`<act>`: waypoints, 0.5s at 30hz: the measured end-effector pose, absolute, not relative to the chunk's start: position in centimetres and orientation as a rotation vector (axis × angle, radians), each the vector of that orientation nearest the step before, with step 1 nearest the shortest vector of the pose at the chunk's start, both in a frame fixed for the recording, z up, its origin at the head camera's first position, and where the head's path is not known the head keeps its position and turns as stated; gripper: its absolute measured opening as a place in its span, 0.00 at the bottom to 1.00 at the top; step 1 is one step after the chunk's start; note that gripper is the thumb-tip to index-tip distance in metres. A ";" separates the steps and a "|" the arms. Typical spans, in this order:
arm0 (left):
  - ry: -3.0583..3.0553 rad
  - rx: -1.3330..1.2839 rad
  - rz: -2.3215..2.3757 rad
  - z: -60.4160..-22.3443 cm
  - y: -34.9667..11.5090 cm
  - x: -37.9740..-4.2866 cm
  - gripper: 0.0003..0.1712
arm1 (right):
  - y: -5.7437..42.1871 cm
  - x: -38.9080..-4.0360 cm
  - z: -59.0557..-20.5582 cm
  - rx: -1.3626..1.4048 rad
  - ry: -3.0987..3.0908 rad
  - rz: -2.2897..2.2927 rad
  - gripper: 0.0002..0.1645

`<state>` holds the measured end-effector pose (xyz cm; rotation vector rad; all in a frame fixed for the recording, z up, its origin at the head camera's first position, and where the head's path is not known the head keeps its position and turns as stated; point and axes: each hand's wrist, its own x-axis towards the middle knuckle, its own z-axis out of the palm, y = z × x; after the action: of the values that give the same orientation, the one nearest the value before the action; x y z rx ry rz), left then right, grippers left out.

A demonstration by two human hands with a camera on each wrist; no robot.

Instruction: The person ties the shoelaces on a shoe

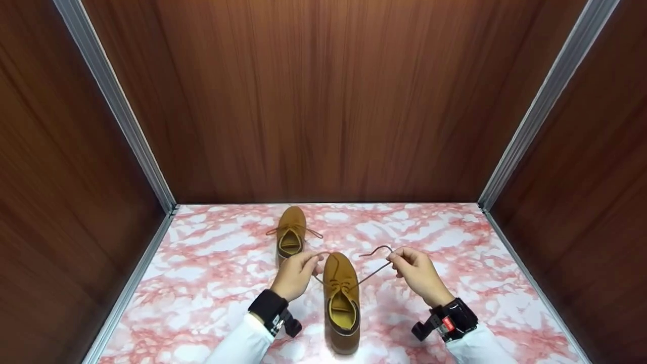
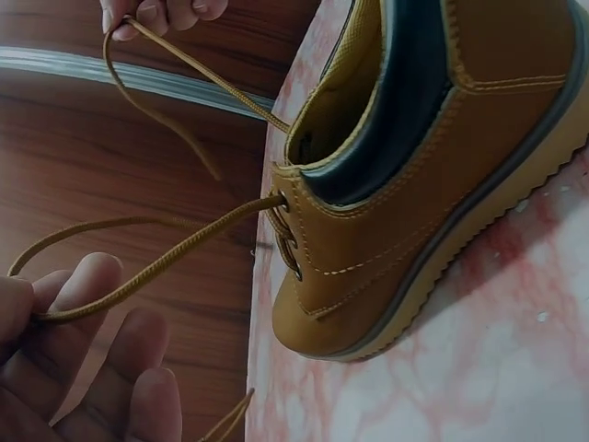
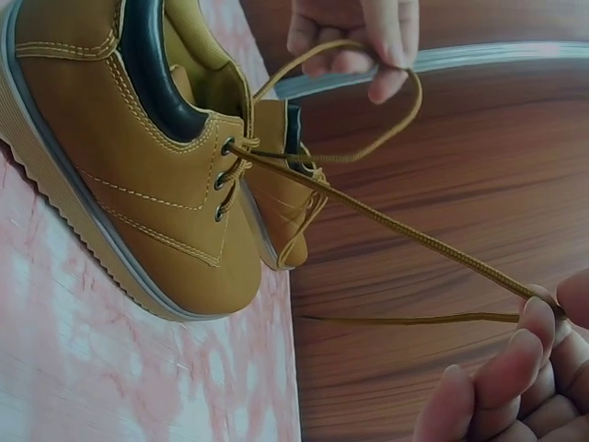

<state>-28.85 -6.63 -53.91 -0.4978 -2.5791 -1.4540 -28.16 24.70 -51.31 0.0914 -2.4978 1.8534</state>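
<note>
No legible text; red label [image 1: 448,323] on right wristband [image 1: 464,314] (too small)

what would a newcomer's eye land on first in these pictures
Probably the near tan shoe, toe pointing away from the person, its lace drawn out to both sides between the pinching left hand and right hand. Next, perhaps, the second shoe, farther back and to the left, then the pink-and-white marbled tabletop beneath both.
</note>
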 end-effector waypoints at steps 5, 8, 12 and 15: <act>-2.599 -0.542 -1.424 -53.4 -5.5 -29.7 0.14 | 24.6 -28.2 -50.8 0.137 -2.477 1.850 0.10; -2.625 -0.572 -1.382 -53.1 -4.9 -30.2 0.14 | 24.5 -28.4 -50.6 0.171 -2.469 1.859 0.10; -2.644 -0.614 -1.331 -52.6 -4.1 -30.7 0.13 | 24.3 -28.6 -50.0 0.216 -2.469 1.856 0.07; -2.655 -0.634 -1.325 -52.2 -3.7 -31.1 0.10 | 24.1 -28.8 -49.5 0.249 -2.481 1.840 0.07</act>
<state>-31.14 -3.67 -52.22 -0.6341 -2.6546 -1.3247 -28.82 24.13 -49.54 0.2491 -2.4812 1.8402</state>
